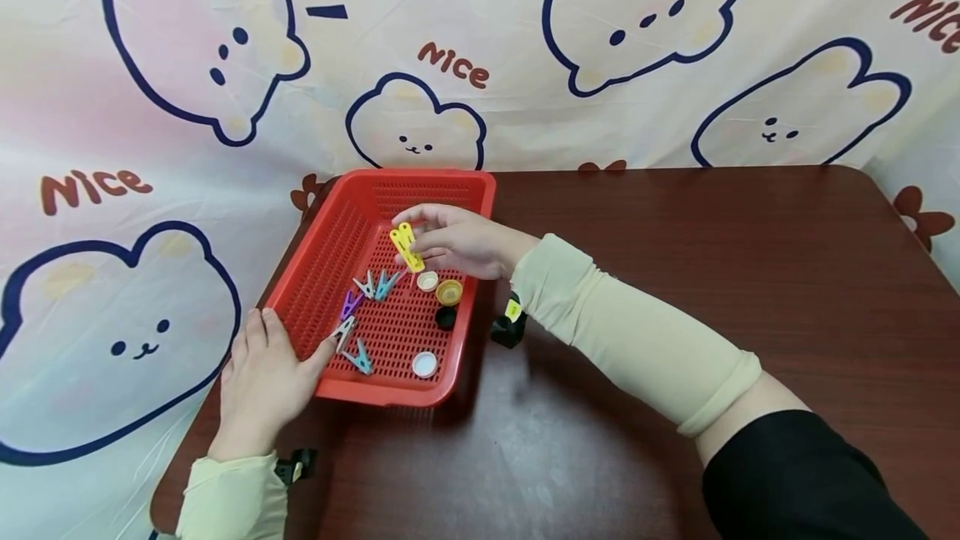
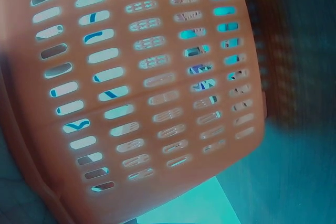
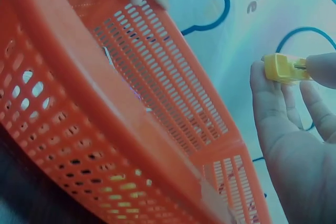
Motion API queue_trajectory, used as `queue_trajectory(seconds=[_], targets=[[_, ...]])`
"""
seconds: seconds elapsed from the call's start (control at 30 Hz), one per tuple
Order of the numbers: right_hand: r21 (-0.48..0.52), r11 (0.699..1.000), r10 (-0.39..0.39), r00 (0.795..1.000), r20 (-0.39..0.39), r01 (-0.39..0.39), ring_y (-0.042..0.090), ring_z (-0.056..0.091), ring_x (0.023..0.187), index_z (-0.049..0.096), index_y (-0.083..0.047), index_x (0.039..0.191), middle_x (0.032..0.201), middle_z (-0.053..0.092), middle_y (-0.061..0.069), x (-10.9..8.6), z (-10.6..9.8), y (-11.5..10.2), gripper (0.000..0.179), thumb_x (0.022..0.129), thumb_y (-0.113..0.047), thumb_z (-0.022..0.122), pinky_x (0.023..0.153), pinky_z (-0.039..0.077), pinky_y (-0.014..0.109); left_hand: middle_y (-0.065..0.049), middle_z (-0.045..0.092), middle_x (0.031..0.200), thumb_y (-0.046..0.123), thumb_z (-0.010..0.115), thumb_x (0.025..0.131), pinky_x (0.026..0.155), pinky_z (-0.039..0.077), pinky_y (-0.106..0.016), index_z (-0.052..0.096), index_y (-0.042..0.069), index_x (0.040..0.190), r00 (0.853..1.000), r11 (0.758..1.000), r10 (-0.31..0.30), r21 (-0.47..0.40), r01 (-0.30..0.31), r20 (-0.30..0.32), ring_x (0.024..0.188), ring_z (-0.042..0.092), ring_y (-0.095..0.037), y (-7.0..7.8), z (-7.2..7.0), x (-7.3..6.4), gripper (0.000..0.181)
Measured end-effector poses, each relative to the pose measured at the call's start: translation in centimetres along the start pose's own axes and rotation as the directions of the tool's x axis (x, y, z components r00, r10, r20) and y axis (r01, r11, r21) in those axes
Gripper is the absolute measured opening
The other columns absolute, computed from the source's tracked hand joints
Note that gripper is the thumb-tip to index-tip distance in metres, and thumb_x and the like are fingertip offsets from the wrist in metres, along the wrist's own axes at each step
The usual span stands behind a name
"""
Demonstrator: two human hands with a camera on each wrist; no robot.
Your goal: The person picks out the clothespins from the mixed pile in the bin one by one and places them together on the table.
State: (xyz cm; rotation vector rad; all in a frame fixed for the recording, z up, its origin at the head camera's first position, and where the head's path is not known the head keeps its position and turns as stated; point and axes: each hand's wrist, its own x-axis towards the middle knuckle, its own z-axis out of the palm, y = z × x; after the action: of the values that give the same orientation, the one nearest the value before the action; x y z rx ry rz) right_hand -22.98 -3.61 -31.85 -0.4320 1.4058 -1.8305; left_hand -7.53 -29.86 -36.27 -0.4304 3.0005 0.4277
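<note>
My right hand (image 1: pixel 468 242) pinches a yellow clothespin (image 1: pixel 407 248) between thumb and fingertips, raised above the red basket (image 1: pixel 390 390). The right wrist view shows the yellow clothespin (image 3: pixel 283 68) beyond the basket's rim, with the thumb on one end. My left hand (image 1: pixel 266 377) holds the basket's near left rim, thumb over the edge. Inside the basket lie a blue clothespin (image 1: pixel 360 358), a grey one (image 1: pixel 344 332), a purple one (image 1: pixel 349 304) and more beside them. Along the right side are a white cap (image 1: pixel 424 365), a black cap (image 1: pixel 446 318) and a yellow cap (image 1: pixel 448 292).
The basket stands on a dark brown table (image 1: pixel 675 273), near its left edge. A patterned cloth (image 1: pixel 525 132) hangs behind the table and along its left side. The basket's slotted wall (image 2: pixel 157 98) fills most of the left wrist view.
</note>
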Motion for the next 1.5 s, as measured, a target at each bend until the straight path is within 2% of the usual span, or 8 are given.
queue_trajectory(seconds=[0.17,0.43,0.63,0.77,1.03,1.27,1.4,1.5], targets=[[0.043,0.999,-0.013,0.999,-0.029,0.014,0.028,0.065,0.106,0.045,0.0,0.149,0.124,0.061,0.015,-0.7,-1.3,0.1,0.045,0.104,0.004,0.051,0.102,0.052,0.042,-0.044,0.003,0.159,0.058,0.056,0.098,0.109,0.017,-0.08,0.003,-0.018,0.155,1.0,1.0,0.006,0.004,-0.006,0.0,0.143,0.01,-0.062,0.0,0.0,0.0,0.109],[0.071,0.997,-0.021,0.997,-0.079,0.027,0.042,0.056,0.127,0.047,-0.003,0.146,0.138,0.053,0.019,-2.1,-3.8,0.4,0.041,0.105,0.001,0.049,0.112,0.042,0.05,-0.044,0.004,0.159,0.058,0.055,0.098,0.109,0.017,-0.08,0.004,-0.019,0.155,1.0,1.0,0.01,0.008,-0.01,-0.007,0.143,0.01,-0.062,0.0,0.2,0.0,0.108],[0.061,0.998,-0.002,0.992,-0.127,0.009,0.036,0.06,0.121,0.041,0.001,0.152,0.134,0.054,0.018,-3.2,-6.1,0.8,0.046,0.106,0.0,0.048,0.098,0.054,0.038,-0.044,0.002,0.159,0.056,0.055,0.099,0.109,0.017,-0.079,0.002,-0.019,0.155,1.0,1.0,-0.007,0.01,0.007,0.008,0.143,0.009,-0.062,-0.2,0.2,-0.1,0.108],[0.06,0.998,-0.017,0.989,-0.145,0.026,0.03,0.066,0.111,0.042,0.002,0.15,0.132,0.056,0.019,-4.1,-7.4,0.9,0.044,0.107,-0.001,0.048,0.091,0.057,0.033,-0.044,0.001,0.159,0.056,0.055,0.099,0.109,0.017,-0.079,0.002,-0.019,0.155,1.0,1.0,-0.01,0.016,0.01,0.007,0.143,0.009,-0.062,-0.2,0.2,-0.1,0.107],[0.081,0.995,-0.041,0.98,-0.197,0.057,0.021,0.069,0.1,0.04,0.005,0.15,0.127,0.059,0.017,-6.1,-10.3,1.6,0.043,0.107,0.001,0.046,0.096,0.055,0.036,-0.044,0.0,0.159,0.054,0.056,0.099,0.109,0.016,-0.079,0.001,-0.018,0.155,1.0,1.0,-0.015,0.018,0.015,0.015,0.143,0.008,-0.062,0.0,0.1,0.0,0.107],[0.129,0.99,-0.022,0.971,-0.236,0.054,0.02,0.07,0.103,0.031,0.004,0.156,0.132,0.055,0.018,-7.7,-12.8,2.4,0.05,0.108,0.002,0.044,0.105,0.049,0.04,-0.045,0.002,0.158,0.055,0.055,0.099,0.106,0.019,-0.082,0.002,-0.019,0.155,1.0,1.0,0.007,0.009,-0.007,-0.003,0.141,0.011,-0.064,-0.2,0.2,0.1,0.107],[0.162,0.985,-0.008,0.961,-0.275,0.055,0.02,0.07,0.104,0.037,0.0,0.152,0.138,0.051,0.02,-8.5,-14.2,2.9,0.044,0.108,0.001,0.044,0.108,0.046,0.039,-0.045,0.002,0.158,0.054,0.057,0.098,0.105,0.02,-0.083,0.003,-0.018,0.155,1.0,1.0,0.012,0.004,-0.012,-0.013,0.141,0.011,-0.064,-0.2,0.2,0.1,0.107],[0.187,0.981,0.0,0.954,-0.301,0.059,0.02,0.07,0.104,0.041,-0.003,0.146,0.133,0.055,0.016,-9.1,-15.1,3.4,0.038,0.108,0.001,0.044,0.11,0.043,0.04,-0.045,0.002,0.158,0.054,0.057,0.098,0.105,0.02,-0.082,0.003,-0.018,0.155,1.0,1.0,0.014,0.008,-0.014,-0.016,0.141,0.011,-0.064,-0.1,0.2,0.1,0.107]])
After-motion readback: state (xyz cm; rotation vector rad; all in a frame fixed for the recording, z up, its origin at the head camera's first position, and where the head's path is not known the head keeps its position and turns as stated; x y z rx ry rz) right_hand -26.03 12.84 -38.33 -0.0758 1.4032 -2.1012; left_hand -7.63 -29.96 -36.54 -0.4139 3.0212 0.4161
